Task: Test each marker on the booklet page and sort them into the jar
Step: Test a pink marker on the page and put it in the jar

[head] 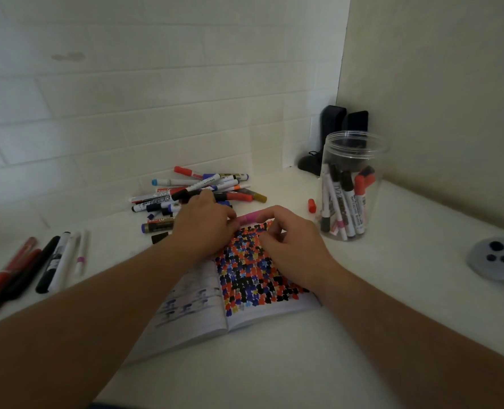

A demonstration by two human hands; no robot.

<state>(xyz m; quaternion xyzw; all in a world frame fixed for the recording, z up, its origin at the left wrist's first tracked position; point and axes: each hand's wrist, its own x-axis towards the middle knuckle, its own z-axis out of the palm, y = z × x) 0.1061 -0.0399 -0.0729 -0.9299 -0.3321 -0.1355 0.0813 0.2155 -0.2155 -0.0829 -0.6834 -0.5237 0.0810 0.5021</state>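
Fingers of the left hand (206, 224) and right hand (292, 243) pinch one pink marker (249, 217) from either end, over the far edge of the open booklet (244, 278); its tip is hidden. Left of them lie six markers (41, 261). Beyond sits a loose pile (197, 193), uncountable. Right stands one jar (352, 184) holding roughly seven; one red cap (312, 205) lies beside it on the bench (274, 364).

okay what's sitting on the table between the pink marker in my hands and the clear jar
In the head view, a loose red cap lies on the white table, between the pink marker and the jar, close to the jar's base. The rest of that stretch is bare.
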